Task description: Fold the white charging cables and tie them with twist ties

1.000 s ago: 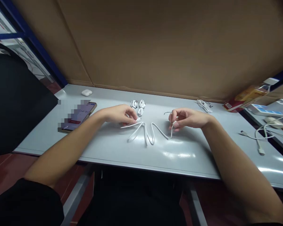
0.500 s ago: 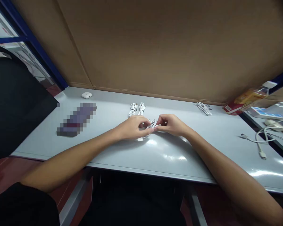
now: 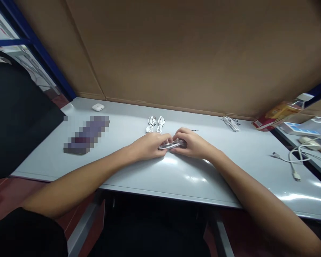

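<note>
Between my two hands a white cable [image 3: 172, 145] is gathered into a flat, narrow coil, held just above the desk. My left hand [image 3: 153, 145] is closed on its left end, fingers and thumb pinching it. On the other end my right hand [image 3: 191, 142] is closed, with fingers on top and thumb below. The cable's plugs are hidden by my fingers. Just behind my left hand lie two white cables, a tied bundle [image 3: 151, 124] and another tied bundle [image 3: 161, 124]. A thin dark tie [image 3: 194, 130] rests behind my right hand.
On the grey desk [image 3: 139, 178] a blurred-out flat object [image 3: 87, 135] and a white earbud case [image 3: 98, 107] lie left. Another cable bundle [image 3: 231, 123] and a bottle [image 3: 280, 113] stand near the cardboard wall [image 3: 176, 53]. Loose cables [image 3: 296, 157] trail at the right edge.
The loosely looped cable is now squeezed into a tighter, flatter coil. My right hand has shifted from pinching near a plug to gripping the coil's right end. The thin tie now shows.
</note>
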`<state>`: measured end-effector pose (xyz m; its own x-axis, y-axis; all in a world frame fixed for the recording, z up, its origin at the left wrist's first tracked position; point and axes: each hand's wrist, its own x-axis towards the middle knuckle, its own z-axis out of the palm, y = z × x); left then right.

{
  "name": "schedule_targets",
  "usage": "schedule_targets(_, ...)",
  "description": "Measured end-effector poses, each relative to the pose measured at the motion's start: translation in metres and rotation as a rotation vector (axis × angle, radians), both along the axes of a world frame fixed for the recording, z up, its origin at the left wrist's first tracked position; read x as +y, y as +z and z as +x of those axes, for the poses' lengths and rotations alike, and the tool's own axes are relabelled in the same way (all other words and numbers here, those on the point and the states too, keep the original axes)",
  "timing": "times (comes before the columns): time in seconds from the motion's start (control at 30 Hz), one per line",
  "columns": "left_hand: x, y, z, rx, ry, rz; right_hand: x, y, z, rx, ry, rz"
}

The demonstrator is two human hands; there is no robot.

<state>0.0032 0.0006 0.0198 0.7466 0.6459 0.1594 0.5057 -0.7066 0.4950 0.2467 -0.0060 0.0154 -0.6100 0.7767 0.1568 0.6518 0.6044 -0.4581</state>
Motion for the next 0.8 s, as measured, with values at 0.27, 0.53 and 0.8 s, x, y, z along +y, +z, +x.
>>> schedule_targets(0.27, -0.007, -0.009, 0.007, 0.164, -0.008, 0.282, -0.003, 0.004, -0.011, -0.07, -0.121, -0.103)
schedule_targets(0.53, -0.01, -0.009, 0.011, 0.33, 0.133, 0.18, -0.003, 0.006, -0.012, 0.292, -0.145, -0.321)
schedule_targets(0.8, -0.01, 0.011, 0.005, -0.078, -0.047, -0.403, -0.019, 0.015, -0.022, 0.297, -0.081, 0.051)
